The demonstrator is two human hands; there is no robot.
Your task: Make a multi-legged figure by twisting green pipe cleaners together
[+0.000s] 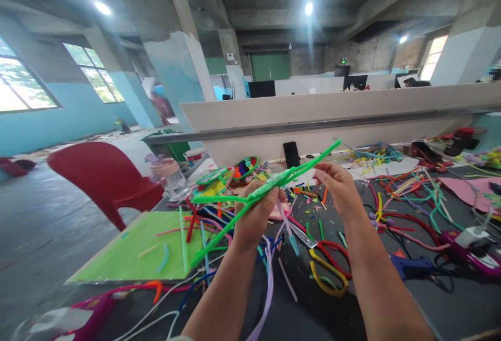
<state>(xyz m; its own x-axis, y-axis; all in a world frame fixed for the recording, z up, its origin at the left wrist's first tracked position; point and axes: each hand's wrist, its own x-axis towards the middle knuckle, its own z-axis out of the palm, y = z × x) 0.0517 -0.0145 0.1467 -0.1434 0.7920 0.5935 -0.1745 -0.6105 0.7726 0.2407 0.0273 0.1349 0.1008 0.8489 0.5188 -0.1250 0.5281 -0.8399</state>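
Note:
My left hand (254,215) is closed around the middle of a bundle of green pipe cleaners (270,185), held above the table. Two fuzzy green ends spread to the lower left, and one long end points up to the right. My right hand (337,187) is raised beside that upper end, thumb and fingertips pinched together; whether a thin strand lies between them is too small to make out. Below the hands lie scissors (329,273) with red and yellow handles. A lilac pipe cleaner (268,278) hangs or lies under my left wrist.
A green sheet (133,247) lies at the left, near a red chair (105,174) and a clear jug (172,181). A phone (291,154) leans against the partition. Tangled pipe cleaners, a blue tool (415,267) and a purple power strip (473,255) crowd the right.

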